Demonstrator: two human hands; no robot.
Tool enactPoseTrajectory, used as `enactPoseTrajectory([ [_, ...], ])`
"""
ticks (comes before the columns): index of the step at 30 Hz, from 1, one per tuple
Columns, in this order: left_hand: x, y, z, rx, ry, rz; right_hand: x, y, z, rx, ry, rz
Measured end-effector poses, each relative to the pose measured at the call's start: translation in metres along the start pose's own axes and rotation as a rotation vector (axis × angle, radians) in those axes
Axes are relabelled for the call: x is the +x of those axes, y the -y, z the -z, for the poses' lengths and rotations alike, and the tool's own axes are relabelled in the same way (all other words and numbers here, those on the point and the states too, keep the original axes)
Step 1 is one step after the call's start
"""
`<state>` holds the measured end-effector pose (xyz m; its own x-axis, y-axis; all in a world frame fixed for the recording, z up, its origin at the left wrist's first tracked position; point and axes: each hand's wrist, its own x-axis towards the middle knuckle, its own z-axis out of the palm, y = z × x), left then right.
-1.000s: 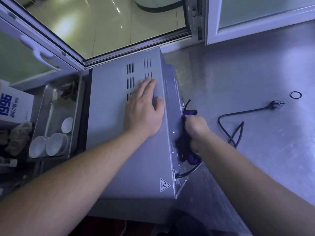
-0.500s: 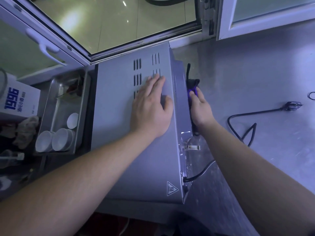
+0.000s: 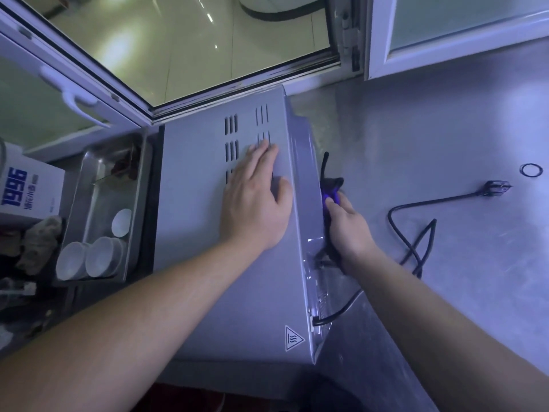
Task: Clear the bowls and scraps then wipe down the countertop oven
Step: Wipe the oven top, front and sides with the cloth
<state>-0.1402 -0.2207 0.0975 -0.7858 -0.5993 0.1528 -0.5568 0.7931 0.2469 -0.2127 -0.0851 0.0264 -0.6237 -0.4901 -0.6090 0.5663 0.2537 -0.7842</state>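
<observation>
The grey countertop oven (image 3: 202, 239) stands on the steel counter with its vented top facing me. My left hand (image 3: 257, 203) lies flat on that top, fingers straight over the vent slots. My right hand (image 3: 349, 230) presses a dark purple cloth (image 3: 331, 191) against the oven's rear panel, fingers wrapped round it. Left of the oven, a steel tray (image 3: 89, 185) holds white bowls (image 3: 89, 260) and dark scraps (image 3: 126, 166).
The oven's black power cord (image 3: 416, 233) loops over the steel counter (image 3: 445, 144), its plug (image 3: 496, 185) lying loose beside a small black ring (image 3: 531, 169). An open window sits behind the oven. A white box (image 3: 26, 191) and a rag (image 3: 38, 242) lie at far left.
My right hand slid the cloth along the rear panel away from me, then a little back toward me. My left hand stayed flat on the oven top.
</observation>
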Motion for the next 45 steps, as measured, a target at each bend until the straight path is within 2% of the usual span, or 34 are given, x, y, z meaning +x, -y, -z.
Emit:
enactPoseTrajectory([
  [5,0.0,-0.001,0.0,0.008,-0.006,-0.01,-0.004,0.029,-0.005,-0.036,0.033,0.186],
  [10,0.001,0.0,-0.002,0.008,-0.01,-0.006,0.043,0.052,-0.015,-0.096,0.027,0.319],
  [14,0.001,0.0,-0.002,-0.008,-0.003,-0.004,0.08,0.053,-0.016,-0.112,0.001,0.179],
  [19,0.0,0.001,-0.002,-0.01,0.001,-0.002,0.095,0.021,-0.009,-0.133,0.01,0.009],
  [23,0.0,0.001,-0.002,-0.016,-0.003,-0.002,0.082,0.013,-0.005,-0.113,0.015,-0.011],
  [27,0.001,0.0,0.0,-0.016,0.001,-0.007,0.055,0.016,-0.006,0.019,0.016,0.021],
  [33,0.001,0.0,-0.001,-0.008,0.0,-0.009,0.026,0.037,-0.01,0.058,0.064,0.239],
  [37,0.001,-0.001,-0.001,0.006,-0.007,-0.014,0.054,0.065,-0.025,-0.168,0.03,0.534],
  [39,0.001,-0.001,-0.001,0.006,-0.004,-0.012,0.075,0.08,-0.028,-0.174,0.013,0.494],
  [45,0.001,-0.001,0.0,0.0,0.003,-0.011,0.122,0.09,-0.023,-0.096,-0.005,0.165],
])
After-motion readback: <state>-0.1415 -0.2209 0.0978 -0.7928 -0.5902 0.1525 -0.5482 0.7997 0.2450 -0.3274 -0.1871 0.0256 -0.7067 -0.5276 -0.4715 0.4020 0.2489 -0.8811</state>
